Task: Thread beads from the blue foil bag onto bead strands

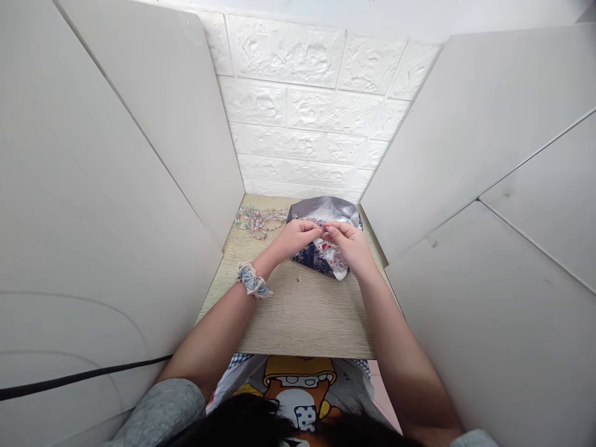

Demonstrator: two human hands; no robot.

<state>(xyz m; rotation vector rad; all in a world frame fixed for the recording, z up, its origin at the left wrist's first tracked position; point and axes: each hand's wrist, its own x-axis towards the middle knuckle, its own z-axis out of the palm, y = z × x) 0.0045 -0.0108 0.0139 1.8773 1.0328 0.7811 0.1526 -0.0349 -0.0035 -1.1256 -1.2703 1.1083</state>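
My left hand (pixel 302 235) and my right hand (pixel 345 241) meet fingertip to fingertip, both closed in a pinch. Whatever sits between the fingers is too small to make out. Just below them lies an opened foil bag (pixel 326 207), silver inside and dark blue outside, its mouth spread wide. Loose beads (pixel 325 248), red, clear and pale, rest in it. To the left of the bag, strung strands of small multicoloured beads (pixel 261 218) are heaped on the wooden tabletop (pixel 307 323). A blue scrunchie with lace (pixel 254 280) circles my left wrist.
One tiny object (pixel 298 279), perhaps a bead, lies on the tabletop in front of the bag. White panels (pixel 186 124) (pixel 456 155) stand close on both sides, and a white brick-pattern wall (pixel 298 105) closes the back. A black cable (pixel 88 374) runs at lower left.
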